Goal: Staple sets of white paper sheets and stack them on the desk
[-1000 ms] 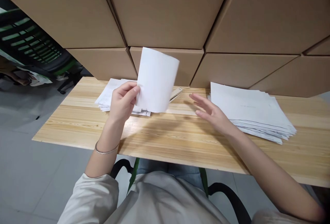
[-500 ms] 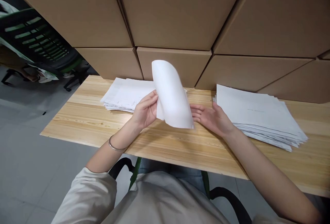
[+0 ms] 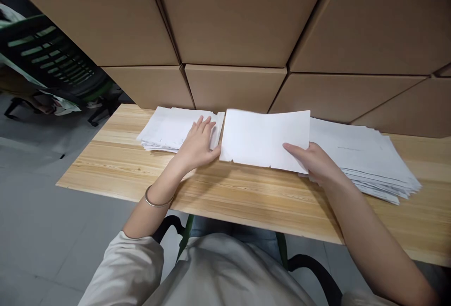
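Note:
A white sheet of paper with small nicks along its near edge is held out over the middle of the table. My right hand grips its right end, thumb on top and fingers underneath. At the sheet's left end, my left hand has its fingers spread over the right part of the left paper stack; its thumb lies by the sheet's corner. Behind my right hand, the right paper stack is partly covered by the sheet. Its top page carries a faint line of print.
Large cardboard boxes form a wall along the back of the wooden table. To the left stands a green and black chair, with part of another person beside it. The table's front edge runs just before my lap.
The sheet, curled up in my left hand before, now lies flatter and further right. My right hand has taken hold of it, while my left hand has let go and opened over the left stack.

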Demonstrator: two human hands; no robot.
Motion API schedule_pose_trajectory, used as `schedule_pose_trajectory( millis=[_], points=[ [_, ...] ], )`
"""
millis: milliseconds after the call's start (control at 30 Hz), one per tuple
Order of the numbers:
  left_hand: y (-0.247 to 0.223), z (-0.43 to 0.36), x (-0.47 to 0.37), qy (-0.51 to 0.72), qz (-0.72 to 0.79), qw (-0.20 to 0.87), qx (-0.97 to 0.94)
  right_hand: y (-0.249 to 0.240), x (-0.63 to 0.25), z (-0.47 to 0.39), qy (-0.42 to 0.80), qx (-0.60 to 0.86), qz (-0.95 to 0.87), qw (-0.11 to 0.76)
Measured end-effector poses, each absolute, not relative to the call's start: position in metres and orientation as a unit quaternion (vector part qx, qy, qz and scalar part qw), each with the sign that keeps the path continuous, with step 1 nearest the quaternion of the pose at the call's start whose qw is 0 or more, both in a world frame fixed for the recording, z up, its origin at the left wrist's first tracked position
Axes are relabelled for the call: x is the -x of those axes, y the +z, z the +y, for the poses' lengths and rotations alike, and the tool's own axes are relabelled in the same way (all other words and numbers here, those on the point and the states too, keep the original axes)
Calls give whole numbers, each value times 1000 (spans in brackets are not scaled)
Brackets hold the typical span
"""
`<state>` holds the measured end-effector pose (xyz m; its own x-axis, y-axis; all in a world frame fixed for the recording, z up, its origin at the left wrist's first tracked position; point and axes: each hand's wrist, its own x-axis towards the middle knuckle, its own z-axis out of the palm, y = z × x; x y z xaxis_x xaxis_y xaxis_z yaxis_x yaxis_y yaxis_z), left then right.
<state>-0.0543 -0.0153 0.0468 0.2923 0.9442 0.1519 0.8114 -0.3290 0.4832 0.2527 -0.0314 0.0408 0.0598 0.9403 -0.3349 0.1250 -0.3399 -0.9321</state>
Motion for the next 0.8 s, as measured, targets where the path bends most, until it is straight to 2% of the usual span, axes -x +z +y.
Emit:
schedule_pose_trajectory(
  millis=[100,200,300,433,533,633,700,800],
  points=[
    [44,-13,57,84,568,159,-803,50,-257,-35,518,650,-450,327],
    [48,-12,59,70,594,192,-778,51,-259,-36,557,636,-444,297],
    [54,-10,64,117,597,237,-757,46,-260,-36,578,633,-425,291],
    [55,-8,70,255,607,279,-699,36,-261,-34,609,612,-386,326],
    [56,-12,62,360,609,267,-654,29,-258,-35,653,556,-377,350],
    [52,-26,40,464,542,246,-656,21,-249,-38,664,526,-380,372],
    [43,-40,20,457,479,260,-703,15,-239,-40,655,524,-383,386],
    [22,-58,-6,361,409,271,-793,8,-224,-44,656,502,-404,394]
  ],
)
